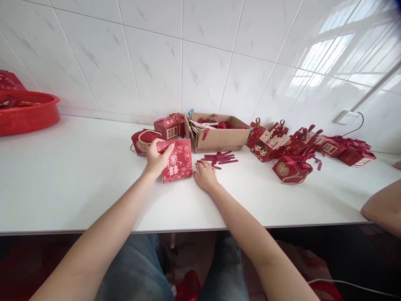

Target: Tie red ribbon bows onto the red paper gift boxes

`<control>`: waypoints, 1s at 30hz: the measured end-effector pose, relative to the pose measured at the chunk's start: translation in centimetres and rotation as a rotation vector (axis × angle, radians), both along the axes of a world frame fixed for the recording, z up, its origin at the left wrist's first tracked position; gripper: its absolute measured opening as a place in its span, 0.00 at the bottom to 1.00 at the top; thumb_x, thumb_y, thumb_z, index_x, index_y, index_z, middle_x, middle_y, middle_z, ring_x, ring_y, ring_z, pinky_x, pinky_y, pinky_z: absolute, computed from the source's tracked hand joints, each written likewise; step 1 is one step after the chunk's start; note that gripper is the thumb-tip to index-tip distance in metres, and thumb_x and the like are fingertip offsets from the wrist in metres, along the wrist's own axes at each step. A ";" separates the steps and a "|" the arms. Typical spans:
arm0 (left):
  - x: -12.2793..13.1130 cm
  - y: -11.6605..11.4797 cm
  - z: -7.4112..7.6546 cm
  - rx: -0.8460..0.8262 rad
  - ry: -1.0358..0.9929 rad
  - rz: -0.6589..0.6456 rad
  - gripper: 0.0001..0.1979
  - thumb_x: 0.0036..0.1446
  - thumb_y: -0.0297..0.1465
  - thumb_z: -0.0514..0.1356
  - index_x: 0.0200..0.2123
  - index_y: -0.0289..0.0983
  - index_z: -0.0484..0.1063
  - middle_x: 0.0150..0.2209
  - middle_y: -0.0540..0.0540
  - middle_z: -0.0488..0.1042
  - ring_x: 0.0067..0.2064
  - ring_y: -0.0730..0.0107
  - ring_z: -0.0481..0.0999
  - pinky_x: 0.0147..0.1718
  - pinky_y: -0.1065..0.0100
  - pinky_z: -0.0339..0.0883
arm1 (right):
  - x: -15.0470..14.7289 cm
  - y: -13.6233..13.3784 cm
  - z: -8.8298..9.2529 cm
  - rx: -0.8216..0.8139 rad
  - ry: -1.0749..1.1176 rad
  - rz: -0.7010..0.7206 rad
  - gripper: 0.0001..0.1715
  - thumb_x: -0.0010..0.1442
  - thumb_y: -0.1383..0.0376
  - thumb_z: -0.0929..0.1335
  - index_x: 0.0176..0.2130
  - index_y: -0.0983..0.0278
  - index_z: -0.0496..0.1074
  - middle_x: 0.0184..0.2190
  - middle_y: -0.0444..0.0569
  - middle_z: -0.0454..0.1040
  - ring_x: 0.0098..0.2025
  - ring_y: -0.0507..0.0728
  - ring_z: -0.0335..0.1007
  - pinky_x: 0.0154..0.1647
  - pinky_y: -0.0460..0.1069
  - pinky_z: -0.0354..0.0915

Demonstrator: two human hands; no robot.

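My left hand (157, 157) grips the top left edge of a flat red paper gift box (177, 164) with gold characters, which lies on the white table (78, 175). My right hand (205, 175) rests on the table just right of that box, fingers curled towards a small heap of dark red ribbon strips (221, 159). What its fingertips pinch, if anything, is too small to make out.
A cardboard carton (219, 136) of red pieces stands behind the strips. Finished red gift boxes sit at left (171, 126) and in a group at right (294, 146). A red basin (26, 110) is far left. Another person's arm (384, 207) rests at the right edge.
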State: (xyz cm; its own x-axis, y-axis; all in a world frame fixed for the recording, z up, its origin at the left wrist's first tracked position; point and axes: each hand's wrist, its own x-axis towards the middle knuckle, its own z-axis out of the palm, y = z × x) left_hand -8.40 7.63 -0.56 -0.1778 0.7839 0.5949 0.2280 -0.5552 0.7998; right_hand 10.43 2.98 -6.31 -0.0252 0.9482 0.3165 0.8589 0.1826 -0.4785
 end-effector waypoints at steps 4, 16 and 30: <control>0.1 -0.2 0.0 0.013 0.014 -0.002 0.14 0.48 0.39 0.65 0.29 0.39 0.64 0.27 0.51 0.69 0.30 0.69 0.69 0.31 0.67 0.63 | -0.7 0.0 -0.6 -0.059 -0.115 0.057 0.21 0.63 0.67 0.58 0.54 0.62 0.66 0.61 0.52 0.63 0.63 0.62 0.55 0.62 0.59 0.52; 0.4 -0.7 0.1 0.003 0.028 -0.024 0.14 0.50 0.38 0.64 0.27 0.39 0.62 0.24 0.53 0.67 0.28 0.70 0.67 0.30 0.68 0.61 | 3.3 4.2 5.0 0.372 -0.083 -0.234 0.31 0.55 0.74 0.57 0.56 0.61 0.64 0.67 0.51 0.50 0.69 0.61 0.39 0.65 0.64 0.39; 0.3 -0.5 -0.1 -0.014 0.038 -0.029 0.15 0.50 0.40 0.64 0.27 0.39 0.62 0.24 0.52 0.67 0.27 0.70 0.68 0.29 0.68 0.62 | 9.6 8.4 8.3 0.302 -0.023 -0.135 0.20 0.59 0.68 0.56 0.40 0.66 0.74 0.41 0.55 0.76 0.46 0.61 0.68 0.51 0.56 0.61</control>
State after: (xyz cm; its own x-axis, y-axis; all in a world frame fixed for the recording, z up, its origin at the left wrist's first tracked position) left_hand -8.13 7.10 -0.61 -0.1319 0.7967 0.5898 0.2422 -0.5511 0.7985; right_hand 20.05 11.35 2.02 0.0843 0.8070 0.5844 0.8950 0.1965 -0.4005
